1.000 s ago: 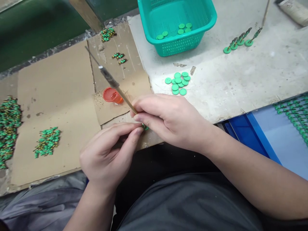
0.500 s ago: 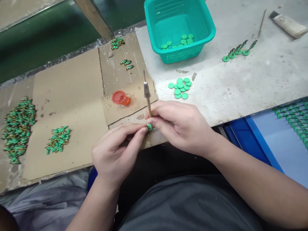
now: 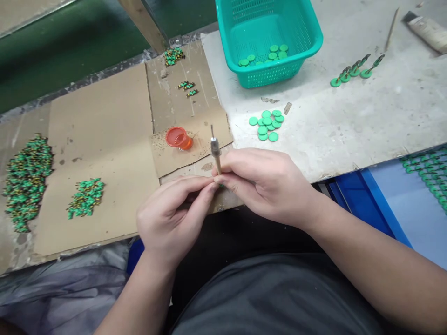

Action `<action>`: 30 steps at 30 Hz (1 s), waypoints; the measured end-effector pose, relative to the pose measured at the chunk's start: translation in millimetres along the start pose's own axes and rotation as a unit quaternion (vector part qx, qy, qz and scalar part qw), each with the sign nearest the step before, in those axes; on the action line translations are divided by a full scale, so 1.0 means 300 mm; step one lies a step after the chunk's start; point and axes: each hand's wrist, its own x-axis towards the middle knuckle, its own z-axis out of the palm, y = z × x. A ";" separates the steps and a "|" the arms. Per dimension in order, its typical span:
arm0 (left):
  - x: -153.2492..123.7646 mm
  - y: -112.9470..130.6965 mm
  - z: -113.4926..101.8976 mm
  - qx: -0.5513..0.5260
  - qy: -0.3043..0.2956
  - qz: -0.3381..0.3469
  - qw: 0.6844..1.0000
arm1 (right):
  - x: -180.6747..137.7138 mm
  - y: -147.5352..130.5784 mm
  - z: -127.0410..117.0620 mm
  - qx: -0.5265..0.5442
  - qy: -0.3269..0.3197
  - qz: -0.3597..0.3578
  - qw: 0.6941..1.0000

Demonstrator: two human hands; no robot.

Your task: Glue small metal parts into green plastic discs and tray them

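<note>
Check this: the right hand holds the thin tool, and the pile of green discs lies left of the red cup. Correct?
Not quite: the pile of green discs lies to the right of the red cup, as the head view shows. The right hand does hold the thin tool.

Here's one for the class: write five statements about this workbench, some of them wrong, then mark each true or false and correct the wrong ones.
1. The right hand holds a slim tool. True.
2. The red cup stands on the white part of the bench. False: the red cup stands on cardboard.
3. Green discs lie inside the teal basket. True.
4. The tube lies left of the basket in the picture. False: the tube is to its right, near the top right corner.
5. The left hand is far from the right. False: the left hand's fingertips are close to the right's, with a sliver of green showing there.
</note>
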 end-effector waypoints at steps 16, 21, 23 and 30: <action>0.012 0.017 0.001 -0.082 -0.006 -0.103 0.991 | -0.009 -0.020 -0.015 0.070 0.128 0.079 0.986; 0.019 0.031 -0.036 -0.157 -0.010 -0.177 0.972 | -0.096 -0.049 -0.084 0.086 0.155 0.180 0.968; 0.029 0.045 -0.069 -0.196 -0.023 -0.200 0.960 | -0.124 -0.050 -0.098 0.086 0.144 0.197 0.966; 0.113 0.130 -0.172 -0.314 -0.102 -0.239 0.913 | -0.147 -0.037 -0.097 0.095 0.125 0.234 0.959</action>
